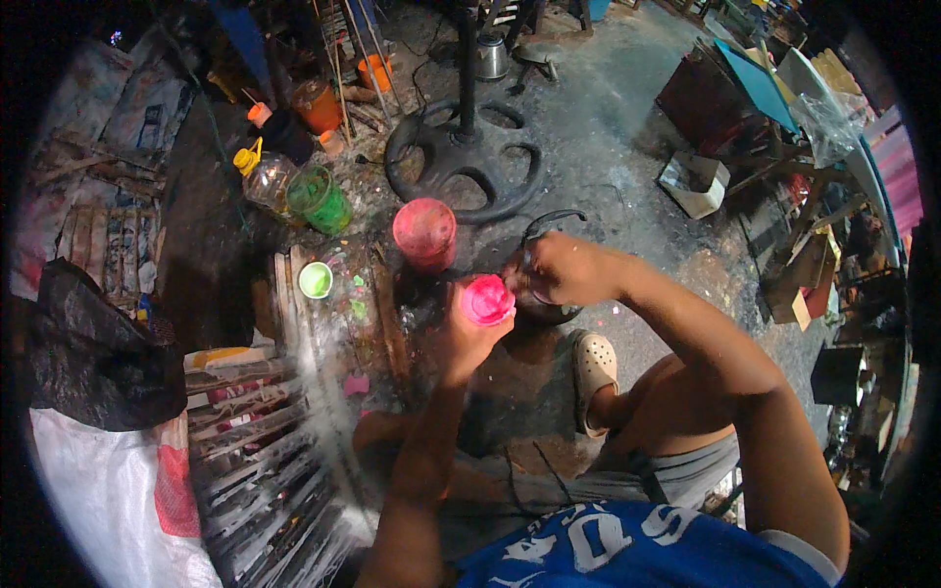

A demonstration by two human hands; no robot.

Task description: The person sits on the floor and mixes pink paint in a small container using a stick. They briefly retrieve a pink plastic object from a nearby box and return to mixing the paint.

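Note:
My left hand (pixel 469 338) is wrapped round a small cup of bright pink stuff (pixel 488 300), held upright in front of me. Close by on the right, my right hand (pixel 570 270) is closed, its fingertips near the cup's rim; what they grip is too blurred to name. Beneath it, partly hidden, sits a dark round pot (pixel 551 314) with a curved black handle. A pink-stained tub (pixel 424 235) stands just beyond the cup. Left of that, a small white cup of light green stuff (pixel 316 280) rests on the slatted wood.
A green tub (pixel 321 199) and a clear jug with a yellow top (pixel 263 181) stand far left. A heavy black stand base (pixel 464 162) lies ahead. Wooden slats (pixel 260 421) and a white sack (pixel 108 500) are at left; a white box (pixel 694 184) lies right.

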